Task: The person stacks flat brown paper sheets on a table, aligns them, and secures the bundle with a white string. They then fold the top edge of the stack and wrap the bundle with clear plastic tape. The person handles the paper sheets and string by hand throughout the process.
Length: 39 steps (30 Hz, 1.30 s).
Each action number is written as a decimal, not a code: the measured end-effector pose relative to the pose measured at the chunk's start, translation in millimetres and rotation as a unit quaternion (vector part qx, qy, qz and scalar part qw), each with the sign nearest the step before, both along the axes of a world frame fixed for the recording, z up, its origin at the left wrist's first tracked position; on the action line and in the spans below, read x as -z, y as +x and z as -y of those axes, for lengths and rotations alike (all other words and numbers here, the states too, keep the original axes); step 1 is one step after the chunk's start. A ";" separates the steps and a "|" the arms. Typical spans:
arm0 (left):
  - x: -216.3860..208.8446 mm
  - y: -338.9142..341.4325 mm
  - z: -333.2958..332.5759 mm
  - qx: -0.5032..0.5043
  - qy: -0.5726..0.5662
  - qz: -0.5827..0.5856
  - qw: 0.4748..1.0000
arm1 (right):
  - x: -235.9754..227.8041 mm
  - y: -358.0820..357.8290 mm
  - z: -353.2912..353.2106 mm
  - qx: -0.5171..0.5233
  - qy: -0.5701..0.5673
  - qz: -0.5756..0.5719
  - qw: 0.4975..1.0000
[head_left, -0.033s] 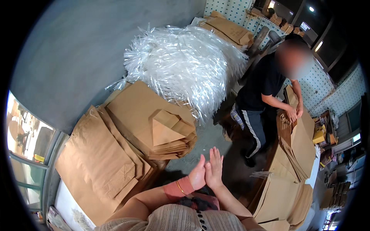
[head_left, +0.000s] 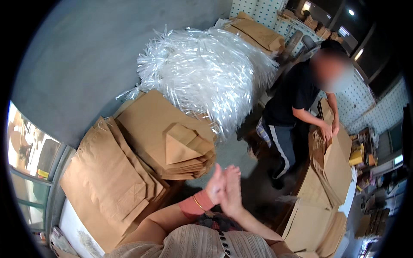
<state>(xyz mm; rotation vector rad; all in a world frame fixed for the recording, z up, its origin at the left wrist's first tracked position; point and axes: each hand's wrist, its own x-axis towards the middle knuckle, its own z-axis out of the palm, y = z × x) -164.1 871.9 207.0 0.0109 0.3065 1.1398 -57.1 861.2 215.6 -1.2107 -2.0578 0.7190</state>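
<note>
Left hand (head_left: 214, 188) and right hand (head_left: 233, 198), pressed together, have shifted left; the paper-bag stack (head_left: 148, 120) slants lengthwise, folded ends pointing lower right.

A gap opens ahead of the person's left hand (head_left: 215, 188) and right hand (head_left: 232, 193), above the gray floor (head_left: 234, 155) that runs between two banks of brown paper. Beyond the left hand, the thick folded ends of a sack stack (head_left: 183, 159) jut into the passage, while flat sacks (head_left: 103, 176) crowd the side by the left forearm. Farther forward, a bulky heap of clear plastic strips (head_left: 198, 75) closes off the way along the gray wall (head_left: 86, 56). A co-worker (head_left: 284, 92) leans across the far right, legs narrowing the lane, and layered paper sheets (head_left: 312, 221) bound the space beside the right forearm.
</note>
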 end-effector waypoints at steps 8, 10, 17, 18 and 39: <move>-27.1 7.6 -76.5 0.056 0.015 -0.083 0.995 | -5.6 30.1 -158.6 -0.154 0.036 0.142 0.977; -9.9 -14.3 -80.5 0.072 0.010 -0.162 0.984 | 43.9 34.9 -210.5 -0.138 0.000 0.154 0.979; 34.6 -89.4 -100.9 -0.039 -0.062 -0.558 0.827 | 41.7 -1.6 -372.9 -0.143 -0.080 0.205 0.965; 36.4 -99.4 -110.8 -0.046 -0.076 -0.545 0.834 | 33.7 -12.5 -393.1 -0.138 -0.073 0.226 0.961; 37.2 -70.5 -290.6 -0.150 -0.308 -0.720 0.603 | 100.4 -220.7 -937.6 0.058 0.033 0.193 0.979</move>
